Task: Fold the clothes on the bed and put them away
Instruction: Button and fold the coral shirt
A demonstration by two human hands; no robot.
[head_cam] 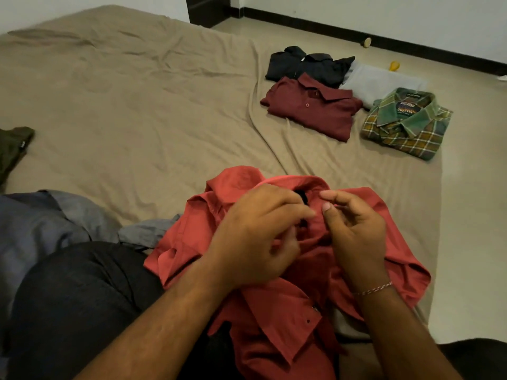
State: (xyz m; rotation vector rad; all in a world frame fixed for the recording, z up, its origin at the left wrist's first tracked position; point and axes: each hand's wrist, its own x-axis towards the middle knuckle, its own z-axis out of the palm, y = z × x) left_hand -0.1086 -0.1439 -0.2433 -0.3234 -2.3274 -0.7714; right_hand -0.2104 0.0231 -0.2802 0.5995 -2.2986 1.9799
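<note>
Bed (123,105) covered by a tan, wrinkled sheet; its right edge meets a pale beige floor (466,215). White wall (384,6) at the far side, with a dark skirting strip (384,42) along its base. Dark door frame or cabinet (207,9) at the far edge of the bed. Two small yellowish items lie on the floor near the skirting. Light dim, even.

my left hand (255,237) covers the red shirt (277,325) placket, fingertips hidden. olive garment (12,149) cut off at the left edge. plaid shirt (406,124) label too small to read.
</note>
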